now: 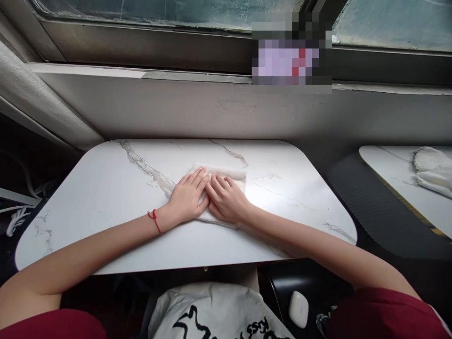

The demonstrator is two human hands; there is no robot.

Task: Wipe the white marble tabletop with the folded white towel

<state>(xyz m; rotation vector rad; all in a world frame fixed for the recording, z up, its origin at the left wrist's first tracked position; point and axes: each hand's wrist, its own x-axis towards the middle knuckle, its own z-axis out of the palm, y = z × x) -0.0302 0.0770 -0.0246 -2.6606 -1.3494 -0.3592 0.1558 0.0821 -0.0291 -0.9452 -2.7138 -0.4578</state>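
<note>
A white cloth (231, 173) lies spread on the white marbled tabletop (106, 197), near its middle. My left hand (188, 197) rests flat on the left part of the cloth, fingers stretched out and pointing away from me. Beside it, my right hand (227, 200) presses on the cloth with its fingers bent, gathering some of it under them. Both hands touch each other around the thumbs. Part of the cloth is hidden beneath them. A red string bracelet (154, 217) circles my left wrist.
A wall (176, 101) and window frame run along the table's far edge. At the right stands another marbled table (395, 172) bearing a crumpled white cloth (434, 169). Below are a printed bag (215, 306) and a small white case (298, 309). White cables (17, 219) hang at the left.
</note>
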